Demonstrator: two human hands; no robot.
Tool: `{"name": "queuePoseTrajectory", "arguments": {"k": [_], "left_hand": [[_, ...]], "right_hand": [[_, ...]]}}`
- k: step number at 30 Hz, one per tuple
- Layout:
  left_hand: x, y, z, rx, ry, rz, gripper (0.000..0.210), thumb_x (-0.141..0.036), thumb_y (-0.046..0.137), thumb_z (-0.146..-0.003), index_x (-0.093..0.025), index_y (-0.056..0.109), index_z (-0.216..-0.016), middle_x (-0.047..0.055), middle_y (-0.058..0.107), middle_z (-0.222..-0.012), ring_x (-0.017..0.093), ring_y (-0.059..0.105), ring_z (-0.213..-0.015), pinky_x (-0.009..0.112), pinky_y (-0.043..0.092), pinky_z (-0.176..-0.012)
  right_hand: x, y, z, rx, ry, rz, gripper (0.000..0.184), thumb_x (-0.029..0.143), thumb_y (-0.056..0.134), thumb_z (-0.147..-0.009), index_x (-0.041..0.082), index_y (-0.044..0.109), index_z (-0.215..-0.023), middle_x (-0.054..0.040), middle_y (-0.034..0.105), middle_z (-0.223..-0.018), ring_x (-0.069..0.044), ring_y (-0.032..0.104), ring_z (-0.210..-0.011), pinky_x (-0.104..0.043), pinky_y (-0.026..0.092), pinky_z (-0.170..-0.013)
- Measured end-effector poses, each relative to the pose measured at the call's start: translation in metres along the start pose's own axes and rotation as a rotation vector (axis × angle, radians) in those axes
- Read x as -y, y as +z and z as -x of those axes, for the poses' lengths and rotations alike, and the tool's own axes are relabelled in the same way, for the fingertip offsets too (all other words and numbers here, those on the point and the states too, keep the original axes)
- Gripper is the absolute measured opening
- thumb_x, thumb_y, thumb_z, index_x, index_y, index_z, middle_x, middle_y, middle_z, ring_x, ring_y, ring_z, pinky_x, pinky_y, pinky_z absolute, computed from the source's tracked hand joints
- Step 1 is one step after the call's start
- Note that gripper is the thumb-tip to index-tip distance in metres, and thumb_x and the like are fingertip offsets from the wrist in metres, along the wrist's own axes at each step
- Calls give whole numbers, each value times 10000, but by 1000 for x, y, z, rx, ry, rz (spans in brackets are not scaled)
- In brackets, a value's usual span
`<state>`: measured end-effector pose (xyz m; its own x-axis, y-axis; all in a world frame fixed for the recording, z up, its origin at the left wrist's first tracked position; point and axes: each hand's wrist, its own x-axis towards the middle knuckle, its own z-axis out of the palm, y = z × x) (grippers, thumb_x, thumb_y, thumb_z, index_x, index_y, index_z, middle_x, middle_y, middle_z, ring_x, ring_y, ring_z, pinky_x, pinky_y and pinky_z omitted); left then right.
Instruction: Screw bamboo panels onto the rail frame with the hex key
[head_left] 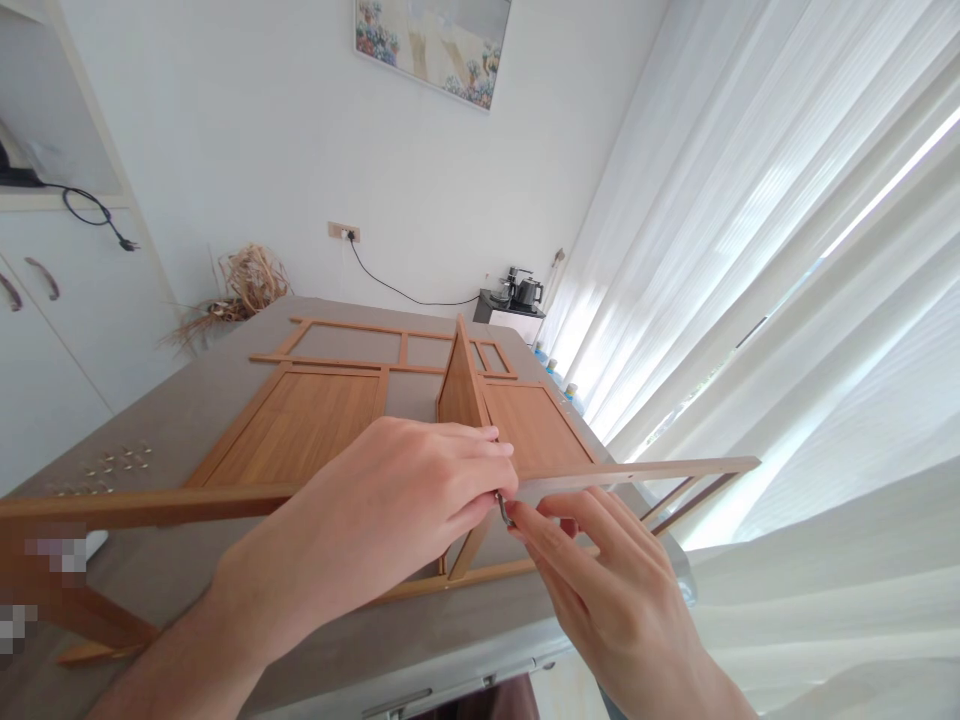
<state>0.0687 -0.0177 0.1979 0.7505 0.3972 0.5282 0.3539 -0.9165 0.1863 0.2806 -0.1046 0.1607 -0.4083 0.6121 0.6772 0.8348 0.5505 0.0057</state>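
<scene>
A wooden frame assembly with light brown panels [300,425] lies across the table, and a divider panel [461,385] stands upright near its middle. My left hand [412,480] is closed at the near end of that divider, its fingertips against the wood where it meets the long near rail [675,467]. Between the fingertips of my right hand [600,560] is a small bent metal tool that looks like a hex key [505,512]. Its upper end reaches the joint beside my left fingertips. My left fingers hide most of the joint.
Several small metal screws [120,460] lie on the grey-brown table [217,380] at the left. An open wooden frame [345,345] extends across the far side. White curtains [750,250] hang on the right. A kettle [529,292] stands on a small cabinet beyond the table.
</scene>
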Motion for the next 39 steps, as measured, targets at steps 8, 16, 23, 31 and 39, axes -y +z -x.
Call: {"name": "queuePoseTrajectory", "arguments": {"k": [8, 16, 23, 31, 39], "left_hand": [[1, 1, 0, -23, 25, -7, 171, -222, 554, -970, -240, 687, -864, -4, 744, -1000, 180, 693, -1054, 264, 516, -941], [0, -1, 0, -18, 27, 0, 214, -224, 542, -975, -228, 690, -821, 5, 749, -992, 179, 696, -1051, 241, 519, -899], [-2, -5, 0, -8, 25, 9, 249, -202, 540, -965, -224, 667, -751, -5, 753, -974, 173, 698, -1052, 221, 518, -888], [-1, -2, 0, -21, 19, -3, 191, -200, 552, -963, -241, 685, -832, -10, 753, -995, 176, 694, -1071, 232, 529, -895], [-1, -1, 0, 20, -6, 7, 166, -223, 551, -976, -260, 684, -884, -30, 739, -1114, 172, 669, -1128, 260, 503, -968]], "right_hand": [[3, 4, -2, -24, 55, -51, 270, 61, 586, -915, 182, 673, -1141, -60, 637, -879, -142, 545, -726, -266, 457, -639], [20, 13, -11, 189, 589, -610, 178, 297, 582, -951, 220, 713, -856, 7, 719, -740, -122, 684, -677, -134, 481, -487], [27, 23, -13, 101, 609, -732, 182, 326, 609, -928, 204, 727, -861, -3, 749, -749, -144, 728, -712, -129, 524, -517], [17, 24, -3, -69, 220, -396, 131, 157, 579, -942, 196, 703, -954, -21, 708, -793, -129, 639, -660, -220, 519, -631], [1, 16, 0, -58, 69, -170, 186, 73, 606, -916, 195, 653, -1049, -20, 660, -828, -132, 572, -703, -270, 454, -654]]}}
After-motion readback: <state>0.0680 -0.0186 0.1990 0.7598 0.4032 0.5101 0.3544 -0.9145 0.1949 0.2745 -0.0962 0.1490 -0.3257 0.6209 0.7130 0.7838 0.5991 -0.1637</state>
